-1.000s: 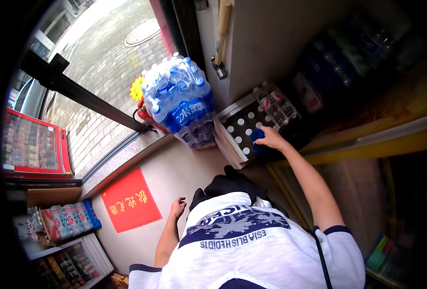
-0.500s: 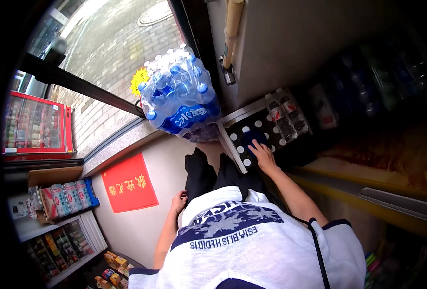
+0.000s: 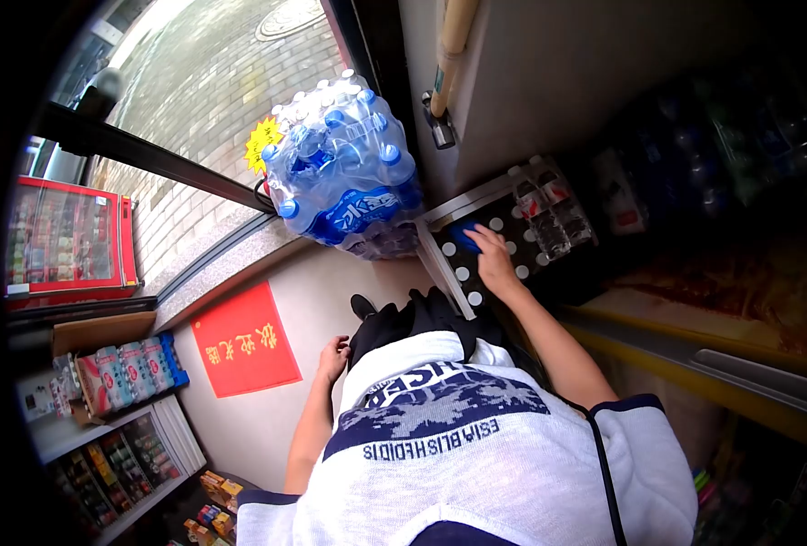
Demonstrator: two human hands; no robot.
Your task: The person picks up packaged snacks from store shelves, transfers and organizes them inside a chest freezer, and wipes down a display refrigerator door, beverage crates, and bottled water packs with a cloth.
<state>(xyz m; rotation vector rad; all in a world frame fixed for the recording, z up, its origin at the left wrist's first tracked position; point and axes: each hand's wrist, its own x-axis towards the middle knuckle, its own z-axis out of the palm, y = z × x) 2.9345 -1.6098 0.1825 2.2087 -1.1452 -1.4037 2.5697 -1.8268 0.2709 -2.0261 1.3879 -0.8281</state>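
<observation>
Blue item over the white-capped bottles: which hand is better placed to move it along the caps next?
Right, probably: the right hand holds the blue item over the white-capped bottles. The left hand looks empty and hangs beside the body, well short of the box.

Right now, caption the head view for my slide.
Right hand on what looks like a blue cloth over white bottle caps in a crate, left hand lowered.

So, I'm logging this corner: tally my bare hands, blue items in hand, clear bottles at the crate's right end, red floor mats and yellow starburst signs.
Bare hands (left hand, right hand): 2
Blue item: 1
Clear bottles: 2
Red floor mat: 1
Yellow starburst sign: 1
Total: 7
</observation>
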